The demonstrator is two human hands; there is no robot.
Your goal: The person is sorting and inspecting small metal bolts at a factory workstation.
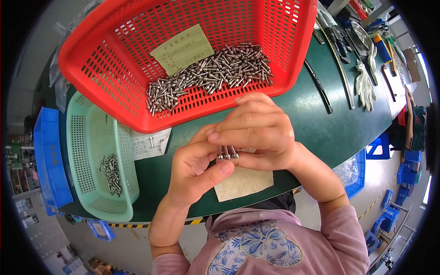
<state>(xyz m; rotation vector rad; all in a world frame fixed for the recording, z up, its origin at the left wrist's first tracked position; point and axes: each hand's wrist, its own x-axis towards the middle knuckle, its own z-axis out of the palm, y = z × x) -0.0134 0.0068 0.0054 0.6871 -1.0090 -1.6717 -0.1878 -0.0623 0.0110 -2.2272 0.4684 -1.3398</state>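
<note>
Above the near edge of the bench my two hands meet. A few small headed metal pins (226,153) stand side by side between them, their round heads toward me. My right hand (263,133) pinches the pins between thumb and curled fingers. My left hand (192,172) is closed around their left side, its thumb against the heads; the pins' far ends are hidden by fingers. Just beyond, a tilted red perforated basket (137,121) holds a large heap of similar pins (215,71) and a yellowish paper card (182,49). Under my hands lies a beige sheet (245,184).
Left of me, a pale green basket (98,208) contains a smaller pile of pins (110,176), with a blue bin (52,158) beside it. A printed sheet (151,143) lies partly under the red basket. Tools, a steel rule (343,82) and white gloves (365,87) rest on the green bench (293,123) at right.
</note>
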